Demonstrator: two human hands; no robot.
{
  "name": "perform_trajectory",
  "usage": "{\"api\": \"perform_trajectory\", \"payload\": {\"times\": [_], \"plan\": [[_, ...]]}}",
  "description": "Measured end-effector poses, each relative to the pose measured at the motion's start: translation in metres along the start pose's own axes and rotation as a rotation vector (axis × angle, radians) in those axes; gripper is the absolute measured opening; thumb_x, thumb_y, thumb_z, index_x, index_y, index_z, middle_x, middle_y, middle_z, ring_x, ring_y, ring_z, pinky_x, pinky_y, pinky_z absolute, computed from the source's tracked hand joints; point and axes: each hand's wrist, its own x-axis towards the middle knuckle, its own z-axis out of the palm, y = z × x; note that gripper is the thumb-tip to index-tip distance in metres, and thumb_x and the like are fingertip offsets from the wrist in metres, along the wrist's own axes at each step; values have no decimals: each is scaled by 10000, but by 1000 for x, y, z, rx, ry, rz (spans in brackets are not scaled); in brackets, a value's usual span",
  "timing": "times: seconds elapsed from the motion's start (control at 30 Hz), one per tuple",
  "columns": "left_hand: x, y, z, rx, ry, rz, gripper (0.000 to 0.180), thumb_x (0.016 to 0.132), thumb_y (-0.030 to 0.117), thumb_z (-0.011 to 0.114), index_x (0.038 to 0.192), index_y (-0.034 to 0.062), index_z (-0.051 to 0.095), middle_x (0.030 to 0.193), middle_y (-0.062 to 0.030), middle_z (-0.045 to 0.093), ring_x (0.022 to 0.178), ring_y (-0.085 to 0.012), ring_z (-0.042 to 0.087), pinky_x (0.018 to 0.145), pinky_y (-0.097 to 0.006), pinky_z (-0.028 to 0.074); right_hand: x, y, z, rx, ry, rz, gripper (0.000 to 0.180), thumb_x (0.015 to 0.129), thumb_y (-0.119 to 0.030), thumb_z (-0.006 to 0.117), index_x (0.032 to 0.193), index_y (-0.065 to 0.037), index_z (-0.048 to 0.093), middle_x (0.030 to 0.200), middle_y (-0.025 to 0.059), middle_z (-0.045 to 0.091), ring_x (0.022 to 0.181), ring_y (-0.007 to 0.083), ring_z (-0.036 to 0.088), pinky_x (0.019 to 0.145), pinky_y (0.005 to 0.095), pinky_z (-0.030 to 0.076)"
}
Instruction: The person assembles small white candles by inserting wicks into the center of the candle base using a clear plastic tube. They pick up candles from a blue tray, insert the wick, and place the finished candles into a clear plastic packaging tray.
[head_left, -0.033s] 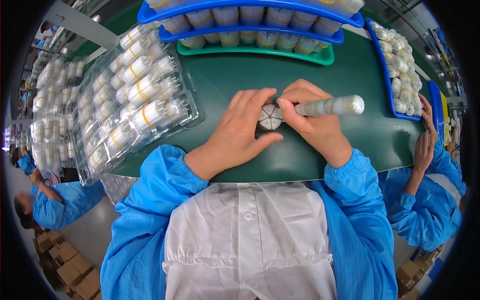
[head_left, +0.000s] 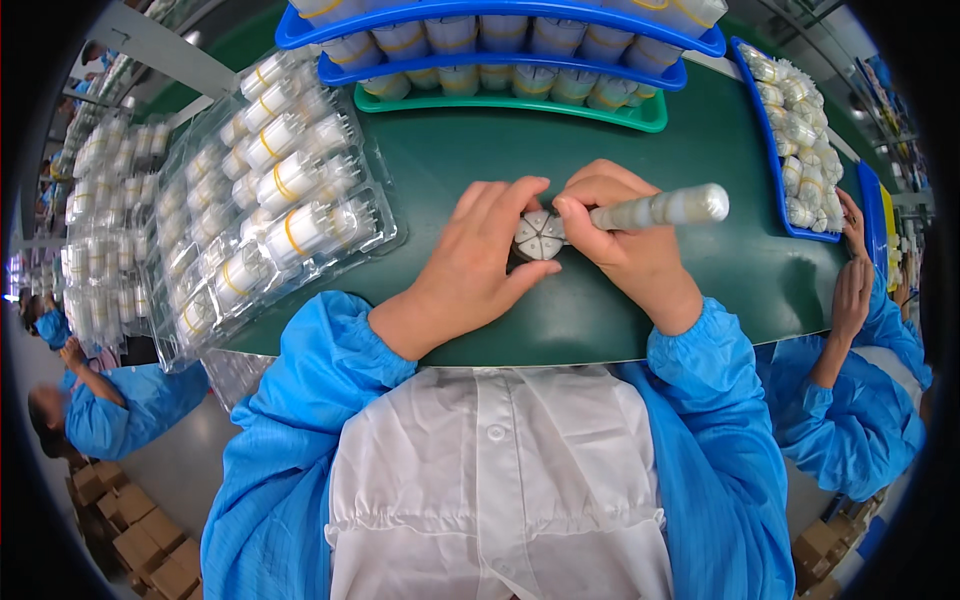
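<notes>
On the green tabletop (head_left: 480, 140), my left hand (head_left: 465, 250) curls its thumb and fingers round a small round grey piece (head_left: 540, 236), its top split into wedge-shaped segments. My right hand (head_left: 630, 235) is closed on a rod-shaped tool with a thick, whitish, wrapped-looking handle (head_left: 680, 208) that sticks out to the right. The tool's working end is hidden by my right fingers, close beside the round piece, so its exact kind does not show. Both hands sit close together near the middle of the table.
Left of my hands, a clear plastic tray (head_left: 370, 170) bears white cylinders with yellow bands. Stacked blue (head_left: 500, 65) and green trays (head_left: 510, 108) of similar cylinders stand at the back. A blue tray (head_left: 765, 130) of pale wrapped pieces lies right, near a co-worker's hands (head_left: 850, 290).
My left thumb and fingers have closed in slightly on the round piece, which has shifted a little to the left. My right hand and the tool have hardly moved.
</notes>
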Motion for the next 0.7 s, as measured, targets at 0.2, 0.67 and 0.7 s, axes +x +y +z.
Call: {"api": "perform_trajectory", "payload": {"times": [0.2,0.67,0.7], "plan": [[-3,1,-2,-70,0,55,759,805,-52,714,1481,37,379,1302,-182,577,1187,-386,559,990,-452,468,-2,-3,-3,37,68,14,66,881,-42,724,827,-15,700,786,72,648,693,174,609,596,316,469],[1,1,-8,-154,-101,-73,664,919,121,712,1494,30,393,1361,-181,570,1276,-313,563,1074,-409,448,0,3,-2,-14,53,-39,105,914,-82,717,848,-1,709,794,64,658,686,148,609,583,304,459],[0,1,-9,-246,-104,-131,649,931,128,707,1495,34,398,1360,-170,575,1271,-290,567,1070,-401,452,1,1,-4,57,118,69,120,921,-91,712,848,4,708,797,60,660,683,136,606,578,298,458]]}}
